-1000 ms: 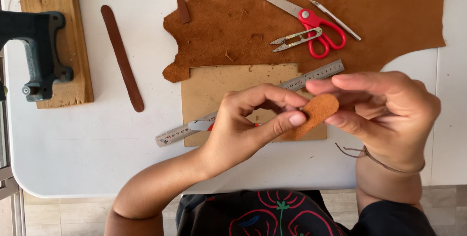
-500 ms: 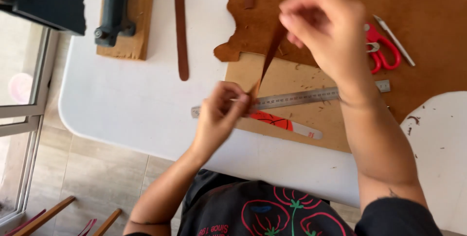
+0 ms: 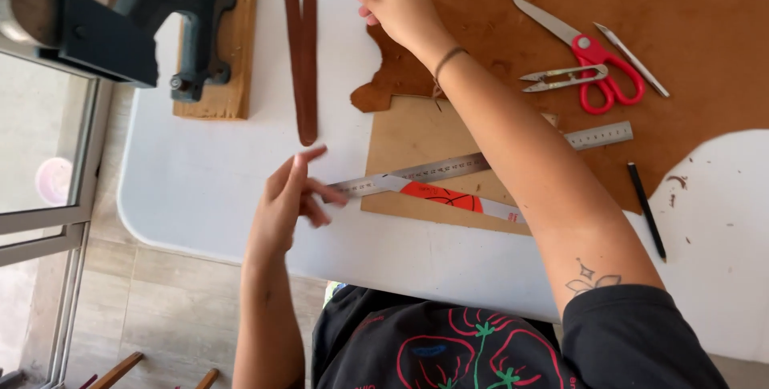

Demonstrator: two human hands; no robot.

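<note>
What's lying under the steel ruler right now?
The steel ruler lies across a tan board, above a utility knife on that board. The right forearm covers its middle; what is beneath there cannot be seen.

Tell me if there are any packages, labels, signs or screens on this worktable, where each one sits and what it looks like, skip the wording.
No packages, signs or screens show.
Utility knife: on the tan board near the left hand, under the right forearm; pale handle with an orange label patch, dark marks on it.
Steel ruler: across the board, silvery strip with printed graduation marks.
</note>
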